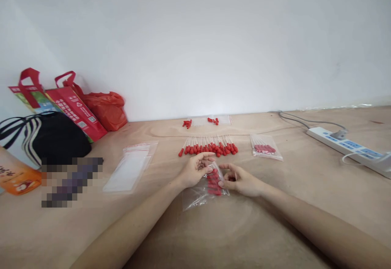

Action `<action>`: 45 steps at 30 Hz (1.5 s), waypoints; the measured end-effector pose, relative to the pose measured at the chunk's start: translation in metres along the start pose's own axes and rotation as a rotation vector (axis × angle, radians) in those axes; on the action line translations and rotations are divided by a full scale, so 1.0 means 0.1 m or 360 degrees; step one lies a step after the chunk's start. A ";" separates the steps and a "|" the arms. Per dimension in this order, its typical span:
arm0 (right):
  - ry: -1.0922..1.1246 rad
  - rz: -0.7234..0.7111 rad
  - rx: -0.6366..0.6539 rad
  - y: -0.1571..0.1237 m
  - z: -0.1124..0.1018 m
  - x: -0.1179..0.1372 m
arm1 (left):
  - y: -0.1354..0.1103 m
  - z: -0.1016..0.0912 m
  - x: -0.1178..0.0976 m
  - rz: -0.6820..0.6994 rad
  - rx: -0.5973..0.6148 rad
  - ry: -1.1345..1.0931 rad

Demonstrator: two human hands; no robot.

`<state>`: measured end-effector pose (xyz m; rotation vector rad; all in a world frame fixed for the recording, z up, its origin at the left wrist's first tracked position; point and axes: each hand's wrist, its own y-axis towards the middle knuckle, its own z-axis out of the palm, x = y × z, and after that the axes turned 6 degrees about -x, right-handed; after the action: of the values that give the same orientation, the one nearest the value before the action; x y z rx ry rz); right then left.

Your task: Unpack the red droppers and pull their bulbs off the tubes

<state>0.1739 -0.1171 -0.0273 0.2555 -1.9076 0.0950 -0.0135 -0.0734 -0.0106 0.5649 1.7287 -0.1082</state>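
Note:
A clear plastic bag [194, 199] with several red-bulbed droppers [214, 184] inside lies at a slant between my hands, low over the table. My left hand [195, 172] is closed on its upper edge, thumb against the plastic. Thumb and fingers of my right hand [240, 181] grip the bag's right side, beside the red bulbs. Just beyond my hands, a row of loose droppers [210, 149] lies with red bulbs towards me and thin clear stems pointing away. To the right rests another filled bag [267, 147] of droppers.
Flat clear bags [130, 170] lie to the left. Small red bulbs [187, 123] sit near the wall beside a clear bag. A white power strip [348, 147] with cables is at right. Red bags [105, 110], a black bag [65, 136] and an orange package [21, 177] stand left.

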 end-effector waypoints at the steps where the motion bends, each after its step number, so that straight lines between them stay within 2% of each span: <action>1: 0.0102 0.0048 0.0059 0.00 0.01 0.01 | 0.00 -0.01 -0.01 0.0027 -0.0005 0.0018; 4: 0.0347 0.0190 0.0118 0.00 0.03 0.04 | 0.02 -0.04 -0.02 0.0102 0.0033 0.0177; 8: 0.0364 0.0248 -0.0077 0.00 0.07 0.04 | 0.00 -0.07 -0.06 0.0349 0.0126 0.0642; 12: 0.0332 0.0209 -0.0234 -0.01 0.11 0.01 | -0.03 -0.02 -0.13 0.0677 0.0252 0.1142; 17: 0.0341 0.0106 -0.0368 -0.04 0.17 0.01 | -0.01 0.04 -0.16 0.0883 0.0334 0.1393; 21: 0.0173 -0.0146 -0.0282 -0.06 0.12 0.03 | 0.02 0.04 -0.14 0.1024 0.0385 0.1442; 28: -0.0917 -0.1120 -0.0111 -0.01 -0.14 0.01 | -0.02 0.00 -0.05 0.1052 0.0274 0.1292; 34: -0.1230 -0.1687 -0.0256 0.03 -0.11 0.00 | -0.02 0.00 -0.04 0.1113 0.0339 0.1317; 38: -0.1374 -0.1812 -0.0174 0.06 -0.10 -0.02 | 0.00 0.00 -0.09 0.1259 0.0470 0.1416; 45: -0.1436 -0.1597 0.0032 0.06 -0.10 -0.08 | 0.02 0.00 -0.13 0.1610 0.0640 0.1645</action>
<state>0.1843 -0.1078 -0.0310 1.4140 -2.3973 -0.7911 -0.0113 -0.0761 0.0025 1.9757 2.1473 0.6776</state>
